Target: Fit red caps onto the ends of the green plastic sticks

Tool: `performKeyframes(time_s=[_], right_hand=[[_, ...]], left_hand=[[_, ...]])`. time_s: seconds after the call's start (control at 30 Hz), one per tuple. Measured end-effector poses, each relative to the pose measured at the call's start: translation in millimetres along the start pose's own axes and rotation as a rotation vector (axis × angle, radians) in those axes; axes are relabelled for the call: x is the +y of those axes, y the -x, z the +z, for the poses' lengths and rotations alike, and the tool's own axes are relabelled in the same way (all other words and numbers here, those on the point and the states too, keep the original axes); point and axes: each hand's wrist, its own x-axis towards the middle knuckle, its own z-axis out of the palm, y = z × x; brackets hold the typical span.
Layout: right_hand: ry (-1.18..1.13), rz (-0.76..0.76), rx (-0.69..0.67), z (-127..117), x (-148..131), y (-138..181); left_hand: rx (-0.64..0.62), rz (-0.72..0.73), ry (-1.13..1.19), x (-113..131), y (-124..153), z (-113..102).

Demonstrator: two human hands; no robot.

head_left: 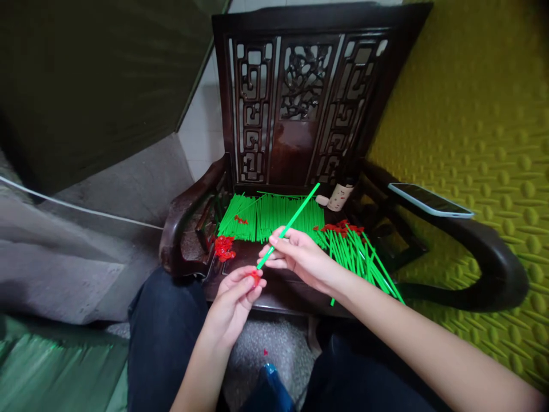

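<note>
Between the fingertips of my left hand [238, 294] is a small red plastic piece [254, 278], partly covered by the fingers. My right hand [298, 254] pinches a green plastic stick [295, 216], which slants up and away to the right. The stick's lower end meets the red piece or lies right at it; whether it is inserted I cannot tell. Beyond my hands, many loose green sticks [285, 217] lie side by side on the chair seat. A small heap of red pieces [225, 248] sits at the seat's left. To the right, a pile of green sticks with red ends [360, 257] fans toward me.
The dark wooden chair [295, 143] has a carved back and curved arms. A phone [431, 200] rests on its right arm. A patterned cup or bottle [340, 196] stands at the seat's back right. Below, a blue plastic object [270, 389] shows between my legs.
</note>
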Motion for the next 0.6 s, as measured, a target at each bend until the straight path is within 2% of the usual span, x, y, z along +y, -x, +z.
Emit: performKeyframes(time_s=[0.33,0.6], right_hand=[[-0.059,0.043,-0.043,18.1,-2.0,8.8],[-0.071,0.032,0.017,21.2,2.2,10.1]], left_hand=[[-0.020,0.027,0.035,1.5,11.0,8.6],[-0.012,-0.009,0.036,2.8,12.4,9.3]])
